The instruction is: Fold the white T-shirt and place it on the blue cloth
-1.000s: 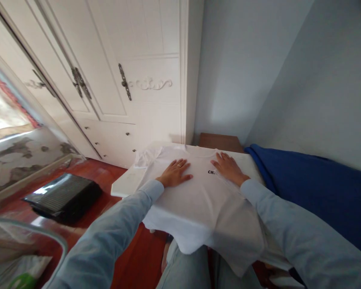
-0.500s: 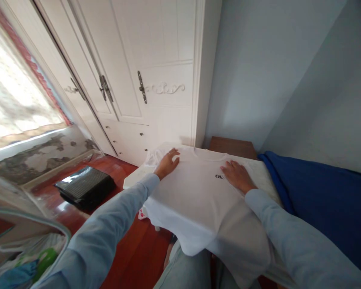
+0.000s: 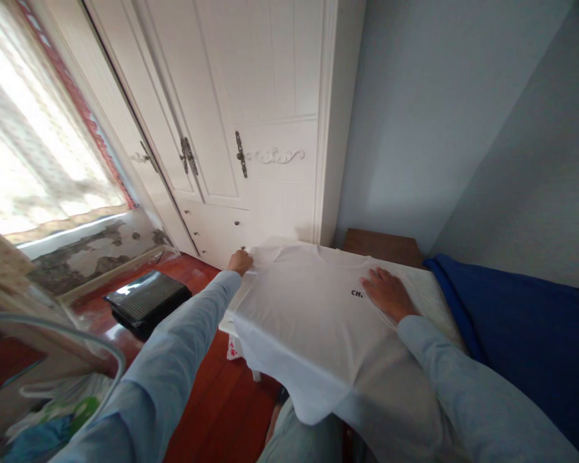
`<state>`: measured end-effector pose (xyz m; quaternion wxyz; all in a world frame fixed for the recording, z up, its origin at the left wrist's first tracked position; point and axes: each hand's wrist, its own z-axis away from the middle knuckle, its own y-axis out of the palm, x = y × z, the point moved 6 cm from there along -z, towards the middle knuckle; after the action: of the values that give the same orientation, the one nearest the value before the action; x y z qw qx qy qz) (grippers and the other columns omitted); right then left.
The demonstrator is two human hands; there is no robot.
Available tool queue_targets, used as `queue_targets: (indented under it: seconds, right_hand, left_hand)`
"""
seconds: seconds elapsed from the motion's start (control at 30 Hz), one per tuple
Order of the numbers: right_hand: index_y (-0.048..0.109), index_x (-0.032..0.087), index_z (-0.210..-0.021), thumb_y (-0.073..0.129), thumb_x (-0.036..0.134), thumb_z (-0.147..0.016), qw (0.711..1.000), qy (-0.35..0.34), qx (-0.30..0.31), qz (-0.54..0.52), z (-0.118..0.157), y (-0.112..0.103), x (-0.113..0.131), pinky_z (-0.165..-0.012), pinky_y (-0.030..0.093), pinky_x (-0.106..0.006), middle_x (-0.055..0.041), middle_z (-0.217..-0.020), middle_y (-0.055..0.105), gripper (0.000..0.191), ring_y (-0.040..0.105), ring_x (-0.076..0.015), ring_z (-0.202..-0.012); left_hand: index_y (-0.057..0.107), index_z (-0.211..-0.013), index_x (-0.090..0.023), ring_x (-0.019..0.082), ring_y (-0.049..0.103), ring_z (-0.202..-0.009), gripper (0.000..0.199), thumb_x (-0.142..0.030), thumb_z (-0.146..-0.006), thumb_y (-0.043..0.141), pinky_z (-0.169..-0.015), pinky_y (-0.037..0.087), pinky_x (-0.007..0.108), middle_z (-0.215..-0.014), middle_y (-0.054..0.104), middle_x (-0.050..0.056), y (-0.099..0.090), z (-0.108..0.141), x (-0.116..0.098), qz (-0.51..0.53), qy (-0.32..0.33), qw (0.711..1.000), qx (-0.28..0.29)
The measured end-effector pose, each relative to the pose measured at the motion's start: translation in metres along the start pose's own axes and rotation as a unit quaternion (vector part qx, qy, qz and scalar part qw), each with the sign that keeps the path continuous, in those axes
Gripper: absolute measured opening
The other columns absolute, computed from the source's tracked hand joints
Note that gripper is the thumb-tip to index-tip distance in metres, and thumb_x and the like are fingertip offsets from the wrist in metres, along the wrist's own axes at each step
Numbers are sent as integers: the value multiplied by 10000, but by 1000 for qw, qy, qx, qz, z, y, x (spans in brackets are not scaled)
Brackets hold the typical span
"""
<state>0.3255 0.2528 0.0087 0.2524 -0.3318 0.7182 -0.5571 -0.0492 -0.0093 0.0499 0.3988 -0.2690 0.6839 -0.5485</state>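
A white T-shirt [image 3: 303, 315] with dark lettering on its chest lies spread over a white table [image 3: 427, 283], its neck at the far side. The lower part drapes over the near edge toward my legs. My left hand [image 3: 241, 261] is closed at the far left, pinching the shirt's sleeve edge and pulling it out past the table's side. My right hand [image 3: 388, 292] rests flat on the other side of the chest, fingers spread, partly covering the lettering.
A white wardrobe [image 3: 280, 83] stands behind the table. A brown wooden box or stool [image 3: 383, 246] is by the wall. Blue cloth [image 3: 535, 334] lies to the right. On the red floor sits a black case [image 3: 147, 299]. Plastic bags [image 3: 62, 411] are at lower left.
My left hand has moved left from the shirt's shoulder to its sleeve and closed on it, stretching the cloth. My right hand stays on the chest. The view has shifted slightly.
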Motion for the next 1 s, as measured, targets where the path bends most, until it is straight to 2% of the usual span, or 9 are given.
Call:
queue_targets:
  seconds: [0.13,0.23,0.33,0.43,0.5,0.63,0.77,0.93,1.0]
  right_hand:
    - [606,150,-1360,354,426,-1037,1000,-1,-6,7,0,0,0,-1112,397,-478,-224,-1481,552,494,510,-313,-1377]
    - [610,153,-1346,350,425,-1034,1000,-3,-13,2,-1,1,-1,-1099,408,-491,-225,-1465,565,489,514,-314,-1369]
    - [599,133,-1357,345,425,-1034,1000,0,-9,0,-2,4,-3,-1108,401,-487,-230,-1475,556,504,503,-314,-1382]
    - [586,105,-1367,341,428,-1034,1000,1,-4,3,-3,5,-4,-1119,396,-471,-225,-1486,549,524,495,-314,-1388]
    - [593,95,-1352,341,424,-1035,1000,1,-3,5,-3,5,-4,-1116,402,-460,-223,-1478,556,522,502,-313,-1377]
    - [617,118,-1309,343,420,-1036,1000,-7,-7,5,-4,5,-4,-1103,413,-437,-216,-1452,577,491,524,-296,-1354]
    - [616,128,-1318,344,426,-1032,1000,1,-5,7,-4,5,-5,-1111,408,-442,-207,-1466,569,494,509,-299,-1369]
    - [609,126,-1330,352,424,-1031,1000,-3,1,11,-4,5,-5,-1116,406,-441,-207,-1471,565,495,511,-308,-1369]
    - [602,104,-1336,349,418,-1033,1000,-3,7,10,-3,4,-4,-1122,402,-446,-220,-1479,554,504,508,-316,-1373]
  left_hand:
    - [723,-1174,-104,269,731,-1022,364,-181,-935,459,-796,542,318,-1102,777,183,-16,4,-24,29,-2,999,-36]
    - [631,-1338,-148,271,684,-1149,455,-177,-955,388,-917,525,353,-1262,731,154,-28,17,-54,43,55,996,-63]
    - [618,-1363,-261,231,650,-1217,433,-303,-938,545,-1053,466,320,-1338,705,58,-24,44,-84,51,191,980,-26]
    - [586,-1400,-258,251,629,-1258,564,-394,-863,691,-1130,429,355,-1402,662,67,-6,77,-100,32,371,927,43]
    - [583,-1396,-201,280,613,-1288,570,-420,-878,676,-1143,431,399,-1441,620,129,5,91,-94,19,427,902,58]
    - [654,-1299,-212,265,591,-1326,411,-347,-915,597,-1145,445,397,-1455,607,132,16,92,-72,8,429,901,69]
    - [650,-1325,-245,268,603,-1309,461,-230,-876,542,-1164,434,435,-1395,662,93,11,88,-54,-8,382,922,60]
    - [662,-1318,-223,254,567,-1349,440,-363,-961,448,-1174,424,404,-1431,642,86,3,101,-45,41,415,906,73]
    - [698,-1256,-202,256,592,-1309,459,-385,-1002,363,-1154,440,403,-1373,678,99,0,101,-42,77,392,915,54]
